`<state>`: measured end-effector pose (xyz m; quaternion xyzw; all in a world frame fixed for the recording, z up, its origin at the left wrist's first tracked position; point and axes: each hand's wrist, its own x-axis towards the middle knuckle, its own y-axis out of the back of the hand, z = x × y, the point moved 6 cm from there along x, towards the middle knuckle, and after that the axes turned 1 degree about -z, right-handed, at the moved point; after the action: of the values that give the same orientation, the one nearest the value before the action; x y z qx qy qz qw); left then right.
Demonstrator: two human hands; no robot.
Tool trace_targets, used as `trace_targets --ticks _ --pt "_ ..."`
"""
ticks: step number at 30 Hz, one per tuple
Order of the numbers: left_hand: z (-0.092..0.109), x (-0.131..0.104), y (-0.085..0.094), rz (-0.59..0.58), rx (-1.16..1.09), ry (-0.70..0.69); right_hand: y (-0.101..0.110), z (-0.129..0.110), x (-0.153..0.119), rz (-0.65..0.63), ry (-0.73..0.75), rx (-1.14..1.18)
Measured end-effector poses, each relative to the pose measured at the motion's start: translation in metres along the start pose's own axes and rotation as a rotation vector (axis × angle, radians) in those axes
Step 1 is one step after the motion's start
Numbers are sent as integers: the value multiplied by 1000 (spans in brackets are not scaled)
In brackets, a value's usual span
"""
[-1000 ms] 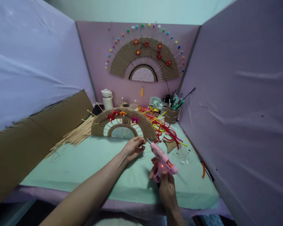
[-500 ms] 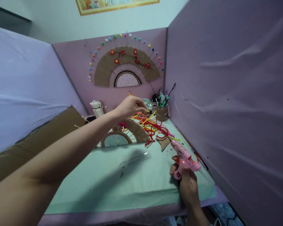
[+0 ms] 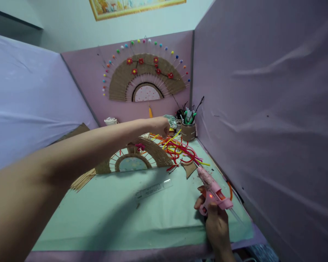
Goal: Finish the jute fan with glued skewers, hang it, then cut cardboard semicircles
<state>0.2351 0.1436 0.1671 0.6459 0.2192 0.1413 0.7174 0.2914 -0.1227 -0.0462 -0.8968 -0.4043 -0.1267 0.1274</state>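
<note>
My right hand (image 3: 216, 222) is wrapped round a pink hot glue gun (image 3: 211, 183), its red light on and its nozzle pointing up and left. A small brown cardboard piece (image 3: 189, 169) lies by the nozzle. My left hand (image 3: 161, 126) reaches across to the back of the table with its fingers curled downward; whatever they hold is hidden. Just under and right of it lies a heap of red, yellow and orange pipe cleaners (image 3: 182, 147). A woven twine fan (image 3: 160, 156) with a pink flower (image 3: 139, 146) lies below my left forearm.
A clear ruler (image 3: 153, 190) lies on the green cloth (image 3: 120, 214). At the back right stands a cardboard-wrapped jar (image 3: 188, 131) of scissors and sticks. Thin wooden sticks (image 3: 83, 179) lie at left. Another twine fan (image 3: 150, 67) hangs on the back panel, and a panel (image 3: 257, 109) borders the right side.
My left hand has moved slightly right and down, its fingers now curled lower toward the heap. My right hand has shifted slightly down and left with the glue gun.
</note>
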Motion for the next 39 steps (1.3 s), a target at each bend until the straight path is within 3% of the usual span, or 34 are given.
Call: trace_targets --ticks 11,26,39 --pt "9 0 -2 -97 301 23 -1 -3 1 8 -31 1" --pt "19 -8 1 -89 331 21 -1 3 -1 16 -57 -3" --pt "8 -1 -4 -108 347 6 0 6 -4 -16 -57 -22"
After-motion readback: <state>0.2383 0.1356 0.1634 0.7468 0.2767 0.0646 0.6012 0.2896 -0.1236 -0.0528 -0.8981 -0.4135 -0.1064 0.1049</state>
